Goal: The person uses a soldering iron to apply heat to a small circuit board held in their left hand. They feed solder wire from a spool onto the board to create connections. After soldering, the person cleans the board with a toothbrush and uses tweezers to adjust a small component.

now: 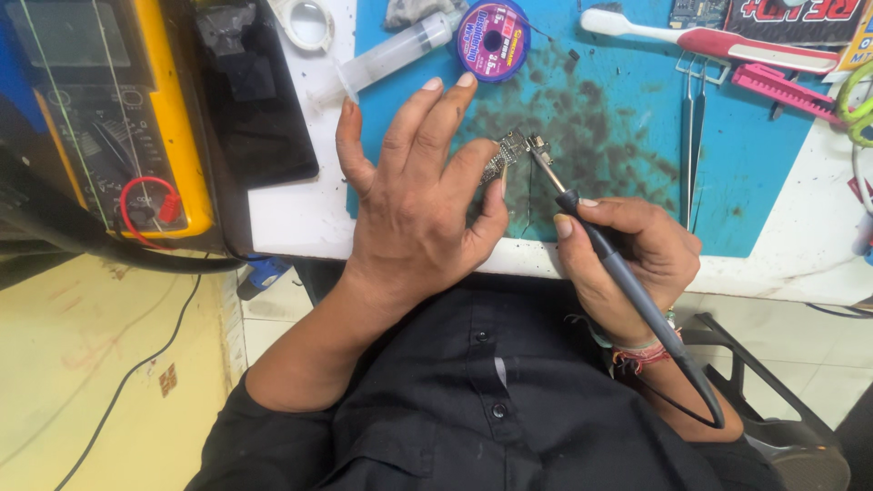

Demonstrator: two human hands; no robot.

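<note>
Pinching small circuit board (pixel 503 155) in left hand (pixel 418 209), soldering iron (pixel 600 245) alongside.

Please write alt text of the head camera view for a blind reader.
The right hand holds a soldering iron to a small circuit board pinched by the left hand on a stained blue mat; a yellow multimeter lies left.

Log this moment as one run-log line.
left hand: pinches small circuit board | right hand: grips soldering iron, tip at board | surface: blue mat | nearby: syringe, tweezers
</note>
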